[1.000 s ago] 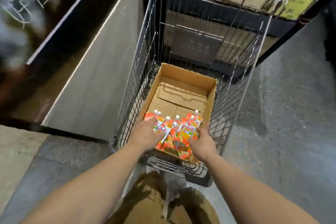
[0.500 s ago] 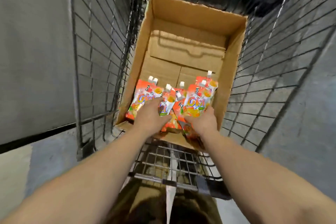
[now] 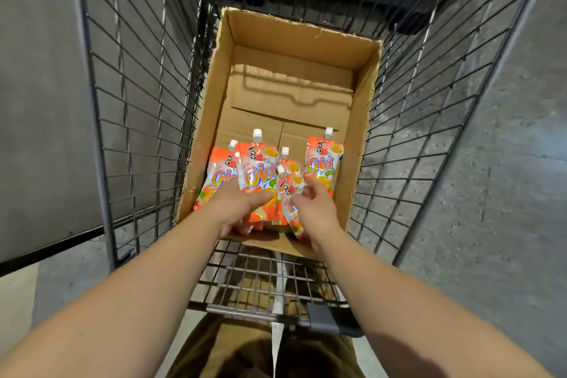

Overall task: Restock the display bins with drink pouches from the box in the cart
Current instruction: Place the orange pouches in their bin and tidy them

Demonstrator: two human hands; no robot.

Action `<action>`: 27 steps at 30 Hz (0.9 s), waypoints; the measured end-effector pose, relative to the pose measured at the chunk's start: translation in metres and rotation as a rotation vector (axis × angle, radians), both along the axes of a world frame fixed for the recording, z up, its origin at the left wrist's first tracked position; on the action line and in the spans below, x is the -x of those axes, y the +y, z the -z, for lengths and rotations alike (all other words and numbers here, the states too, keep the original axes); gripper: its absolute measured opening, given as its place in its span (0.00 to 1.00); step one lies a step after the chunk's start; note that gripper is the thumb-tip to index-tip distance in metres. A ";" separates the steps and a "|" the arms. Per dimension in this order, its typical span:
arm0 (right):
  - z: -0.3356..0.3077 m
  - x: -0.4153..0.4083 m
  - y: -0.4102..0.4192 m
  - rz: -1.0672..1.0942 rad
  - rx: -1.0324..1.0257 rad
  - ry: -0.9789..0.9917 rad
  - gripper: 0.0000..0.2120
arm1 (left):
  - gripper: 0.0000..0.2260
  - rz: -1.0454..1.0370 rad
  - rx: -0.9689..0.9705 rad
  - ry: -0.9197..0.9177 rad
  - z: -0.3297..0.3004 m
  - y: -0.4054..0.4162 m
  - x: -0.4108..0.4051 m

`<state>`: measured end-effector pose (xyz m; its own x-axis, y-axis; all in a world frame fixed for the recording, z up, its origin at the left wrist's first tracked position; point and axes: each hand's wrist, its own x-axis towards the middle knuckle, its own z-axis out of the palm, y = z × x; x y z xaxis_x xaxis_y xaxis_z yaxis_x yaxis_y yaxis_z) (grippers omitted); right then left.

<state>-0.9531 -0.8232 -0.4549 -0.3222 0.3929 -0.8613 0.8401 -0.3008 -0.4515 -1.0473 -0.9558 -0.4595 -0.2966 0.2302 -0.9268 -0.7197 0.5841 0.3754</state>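
Observation:
An open cardboard box (image 3: pixel 363 107) lies in a wire shopping cart (image 3: pixel 129 95). Several orange and white drink pouches (image 3: pixel 323 163) with white caps crowd its near end; the far half of the box floor is bare. My left hand (image 3: pixel 236 209) is inside the box, fingers wrapped around the bottoms of two or three upright pouches (image 3: pixel 257 175). Beside it, my right hand (image 3: pixel 316 209) pinches a tilted pouch (image 3: pixel 290 193) between thumb and fingers. The display bins are out of sight.
The cart's wire sides rise to left and right of the box, and its grey handle bar (image 3: pixel 325 321) crosses below my forearms. A grey wall panel (image 3: pixel 40 101) stands to the left. Concrete floor (image 3: pixel 506 193) lies to the right.
The view has dropped closer over the box. My left hand has gathered and raised a bunch of pouches. My right hand has shifted left off the right-hand pouch and onto a middle one.

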 end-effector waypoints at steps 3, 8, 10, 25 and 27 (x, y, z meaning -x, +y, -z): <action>0.026 0.009 0.011 -0.156 -0.248 -0.098 0.32 | 0.16 -0.033 0.018 0.040 0.005 -0.015 0.005; 0.070 0.018 0.018 -0.127 -0.347 -0.250 0.38 | 0.15 0.022 -0.027 0.049 0.023 -0.028 0.002; 0.078 0.020 0.019 -0.130 -0.360 -0.338 0.41 | 0.19 0.016 -0.043 0.055 0.030 -0.032 -0.002; -0.050 0.009 0.035 -0.078 0.157 0.174 0.16 | 0.15 -0.091 -0.223 0.038 -0.057 -0.014 0.005; -0.076 0.008 0.034 -0.121 0.227 0.241 0.21 | 0.13 -0.136 -0.274 0.039 -0.084 -0.013 0.006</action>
